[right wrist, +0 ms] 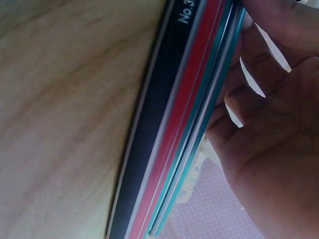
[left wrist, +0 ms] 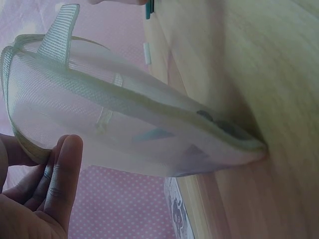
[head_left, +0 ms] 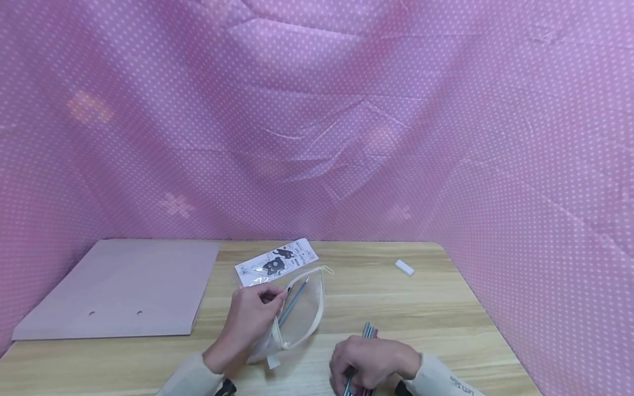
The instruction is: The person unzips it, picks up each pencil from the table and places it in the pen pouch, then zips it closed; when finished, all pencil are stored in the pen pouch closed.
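My left hand (head_left: 252,316) pinches the rim of a translucent mesh zip pouch (head_left: 308,314), whose mouth gapes toward the right. Inside the pouch a blue pencil (head_left: 294,300) slants upward; a darker tip shows beside my fingers. In the left wrist view, thumb and fingers (left wrist: 64,174) hold the pouch's edge, and its far end touches the table. To the right, my right hand (head_left: 371,360) grips several pencils (head_left: 367,330) low over the table. Seen close in the right wrist view, these pencils (right wrist: 184,117) are black, red and teal with silvery stripes, lying side by side.
Behind the pouch lies a packaged ruler set (head_left: 277,263) with a black cat print. A white eraser (head_left: 404,268) is at the back right. A large pale board or folder (head_left: 129,291) covers the table's left side. Pink dotted cloth (head_left: 317,121) hangs around the wooden table (head_left: 436,313).
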`<state>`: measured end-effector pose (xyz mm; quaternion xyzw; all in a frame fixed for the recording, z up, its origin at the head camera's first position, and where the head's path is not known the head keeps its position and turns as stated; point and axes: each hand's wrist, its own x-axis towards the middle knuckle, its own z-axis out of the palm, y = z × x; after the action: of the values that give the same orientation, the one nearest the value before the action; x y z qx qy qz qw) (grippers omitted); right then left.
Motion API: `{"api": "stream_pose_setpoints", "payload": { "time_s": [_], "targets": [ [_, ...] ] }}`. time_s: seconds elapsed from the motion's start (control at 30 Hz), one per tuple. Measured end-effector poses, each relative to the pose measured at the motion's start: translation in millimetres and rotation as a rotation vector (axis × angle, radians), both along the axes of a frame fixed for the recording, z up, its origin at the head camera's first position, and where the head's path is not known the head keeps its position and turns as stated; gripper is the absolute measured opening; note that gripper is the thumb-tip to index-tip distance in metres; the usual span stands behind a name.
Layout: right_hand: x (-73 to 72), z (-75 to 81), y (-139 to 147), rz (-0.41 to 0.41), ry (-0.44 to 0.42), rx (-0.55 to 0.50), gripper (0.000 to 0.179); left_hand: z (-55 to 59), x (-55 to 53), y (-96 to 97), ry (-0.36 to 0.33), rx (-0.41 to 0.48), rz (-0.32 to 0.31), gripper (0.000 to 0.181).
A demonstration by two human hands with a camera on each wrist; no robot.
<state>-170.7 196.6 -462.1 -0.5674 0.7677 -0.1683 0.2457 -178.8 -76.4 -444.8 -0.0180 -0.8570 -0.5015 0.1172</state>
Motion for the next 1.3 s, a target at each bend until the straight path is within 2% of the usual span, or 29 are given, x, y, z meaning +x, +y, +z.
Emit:
{"api": "stream_pose_setpoints", "payload": {
  "time_s": [0.17,0.33,0.43,0.6,0.73,0.9,1.0,1.17,1.23,1.3],
  "targets": [
    [0.5,0.5,-1.5,-0.009,0.0,-0.006,0.036,1.5,0.3,-0.8,-0.006,-0.004,-0.001,0.004],
    [1.2,4.8,-3.9,-0.009,0.074,-0.032,0.039,4.2,0.7,-1.5,-0.013,0.001,-0.005,0.004],
    [1.0,11.3,-4.6,-0.028,0.114,-0.071,0.032,5.1,0.4,-1.8,-0.011,0.003,-0.009,0.005],
    [-2.4,25.3,-6.3,-0.089,0.12,-0.177,0.023,4.9,0.4,-1.7,-0.012,0.005,-0.007,0.004],
    [-8.6,37.0,-8.2,-0.156,0.08,-0.313,0.021,4.6,0.8,-1.8,-0.004,0.007,-0.004,0.005],
    [-14.0,51.7,-14.0,-0.308,-0.118,-0.556,0.013,4.6,0.7,-2.3,-0.004,0.01,-0.007,0.008],
    [-16.9,57.4,-18.4,-0.417,-0.334,-0.73,0.015,5.0,0.5,-2.5,-0.003,0.01,-0.008,0.008],
    [-27.4,58.3,-26.3,-0.528,-0.656,-1.009,0.021,4.7,0.2,-2.3,-0.01,0.01,-0.006,0.006],
    [-31.8,57.1,-29.4,-0.586,-0.733,-1.092,0.023,5.0,0.4,-2.3,-0.012,0.01,-0.006,0.005],
    [-35.4,56.0,-32.6,-0.683,-0.778,-1.155,0.022,5.2,0.4,-2.6,-0.017,0.012,-0.006,0.004]
  ]
}}
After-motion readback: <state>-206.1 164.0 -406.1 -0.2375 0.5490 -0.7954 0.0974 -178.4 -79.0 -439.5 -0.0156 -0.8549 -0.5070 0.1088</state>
